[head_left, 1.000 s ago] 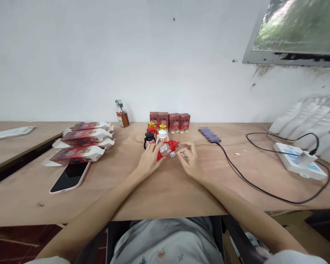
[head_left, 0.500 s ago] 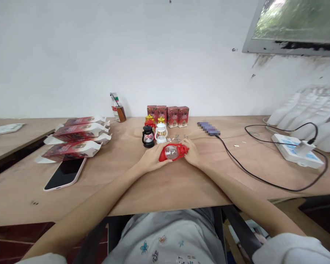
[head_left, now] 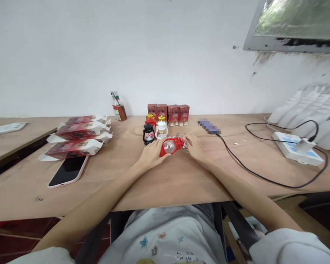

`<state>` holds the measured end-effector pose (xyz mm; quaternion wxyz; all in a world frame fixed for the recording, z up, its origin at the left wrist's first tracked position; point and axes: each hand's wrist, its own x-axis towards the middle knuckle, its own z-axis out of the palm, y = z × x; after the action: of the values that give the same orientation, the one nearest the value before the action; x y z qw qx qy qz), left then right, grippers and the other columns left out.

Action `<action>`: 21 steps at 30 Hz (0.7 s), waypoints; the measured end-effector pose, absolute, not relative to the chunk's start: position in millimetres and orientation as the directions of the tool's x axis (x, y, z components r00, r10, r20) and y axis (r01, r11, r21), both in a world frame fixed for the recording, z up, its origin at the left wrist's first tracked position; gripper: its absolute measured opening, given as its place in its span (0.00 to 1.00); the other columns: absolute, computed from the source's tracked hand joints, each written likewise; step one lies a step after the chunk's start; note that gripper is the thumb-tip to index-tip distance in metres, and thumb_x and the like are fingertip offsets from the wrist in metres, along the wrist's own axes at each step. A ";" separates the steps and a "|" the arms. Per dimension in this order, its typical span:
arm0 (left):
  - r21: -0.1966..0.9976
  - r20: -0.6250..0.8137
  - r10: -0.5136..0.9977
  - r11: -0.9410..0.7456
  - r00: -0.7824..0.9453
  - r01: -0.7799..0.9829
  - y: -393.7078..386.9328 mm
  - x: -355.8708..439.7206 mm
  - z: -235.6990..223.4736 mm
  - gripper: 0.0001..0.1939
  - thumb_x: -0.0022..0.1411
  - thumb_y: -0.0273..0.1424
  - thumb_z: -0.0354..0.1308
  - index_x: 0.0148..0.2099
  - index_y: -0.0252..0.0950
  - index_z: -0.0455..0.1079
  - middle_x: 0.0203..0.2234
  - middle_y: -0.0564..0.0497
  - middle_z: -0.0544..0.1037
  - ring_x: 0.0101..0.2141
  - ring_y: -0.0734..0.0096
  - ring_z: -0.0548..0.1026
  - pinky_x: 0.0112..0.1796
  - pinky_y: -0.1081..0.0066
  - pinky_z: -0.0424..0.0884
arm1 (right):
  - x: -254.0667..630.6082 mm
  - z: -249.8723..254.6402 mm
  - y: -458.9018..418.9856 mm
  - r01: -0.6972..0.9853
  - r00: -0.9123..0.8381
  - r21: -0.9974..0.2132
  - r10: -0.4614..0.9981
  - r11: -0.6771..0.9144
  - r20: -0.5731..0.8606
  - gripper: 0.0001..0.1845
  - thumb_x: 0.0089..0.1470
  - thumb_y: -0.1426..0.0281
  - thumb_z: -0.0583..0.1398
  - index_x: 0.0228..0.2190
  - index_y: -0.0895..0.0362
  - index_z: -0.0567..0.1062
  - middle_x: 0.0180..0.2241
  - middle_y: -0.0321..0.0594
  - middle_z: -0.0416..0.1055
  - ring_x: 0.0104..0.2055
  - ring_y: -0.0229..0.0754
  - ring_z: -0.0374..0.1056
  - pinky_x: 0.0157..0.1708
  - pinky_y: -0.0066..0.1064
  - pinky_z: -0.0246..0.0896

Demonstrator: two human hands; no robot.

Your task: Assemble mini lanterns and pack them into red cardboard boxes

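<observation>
My left hand [head_left: 151, 154] is wrapped round the base of a small red toy lantern [head_left: 169, 147] with a clear round window. The lantern lies on its side, its top toward the right. Just beyond that top, my right hand [head_left: 194, 148] has its thumb and forefinger pinched together; whatever they may hold is too small to make out. Small silvery bits [head_left: 184, 145] lie on the table between lantern and right hand. Behind my left hand stand a black lantern [head_left: 148, 134], a white lantern [head_left: 161, 129] and others in red and gold.
Red printed boxes [head_left: 173, 115] stand by the wall. Opened boxes [head_left: 75, 148] lie at left, partly over a phone [head_left: 68, 171]. A bottle [head_left: 119, 110] stands behind. At right are another phone [head_left: 209, 127], its black cable [head_left: 247, 170] and a white power strip [head_left: 297, 148].
My right hand has come off the lantern's top and moved slightly right. My left hand keeps its hold, and the lantern has shifted a little to the left and away.
</observation>
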<state>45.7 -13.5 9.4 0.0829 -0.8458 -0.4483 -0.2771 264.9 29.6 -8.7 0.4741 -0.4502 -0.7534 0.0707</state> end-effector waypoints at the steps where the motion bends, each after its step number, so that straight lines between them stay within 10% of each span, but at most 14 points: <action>1: 0.124 0.539 0.722 -0.576 0.433 0.808 -13.2 44.7 10.0 0.31 0.59 0.47 0.53 0.59 0.35 0.56 0.50 0.41 0.72 0.48 0.55 0.73 0.46 0.61 0.70 | 264.7 -8.1 28.8 0.600 -0.164 -0.531 0.741 0.599 0.651 0.12 0.57 0.67 0.50 0.25 0.53 0.69 0.27 0.39 0.69 0.33 0.44 0.63 0.35 0.34 0.56; 12: 0.233 0.611 0.728 -0.540 0.310 0.809 -11.7 45.2 5.2 0.35 0.56 0.46 0.57 0.59 0.34 0.50 0.50 0.40 0.72 0.48 0.54 0.74 0.44 0.60 0.72 | 292.8 -6.8 62.2 0.057 0.434 -0.904 0.805 0.424 0.405 0.15 0.46 0.57 0.58 0.24 0.57 0.68 0.21 0.33 0.64 0.23 0.35 0.59 0.26 0.28 0.54; 21: 0.139 0.687 0.656 -0.541 0.313 0.829 -14.6 43.4 13.4 0.31 0.57 0.46 0.56 0.55 0.33 0.55 0.47 0.40 0.74 0.45 0.54 0.75 0.44 0.61 0.71 | 312.5 -24.8 77.9 0.759 0.181 -0.560 0.719 0.331 0.670 0.16 0.56 0.59 0.55 0.29 0.57 0.75 0.28 0.42 0.73 0.31 0.42 0.64 0.35 0.32 0.53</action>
<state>43.4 -14.6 13.4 0.1209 -0.8013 -0.4634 -0.3585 312.5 77.9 -24.8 0.5065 -0.5781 -0.6395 -0.0197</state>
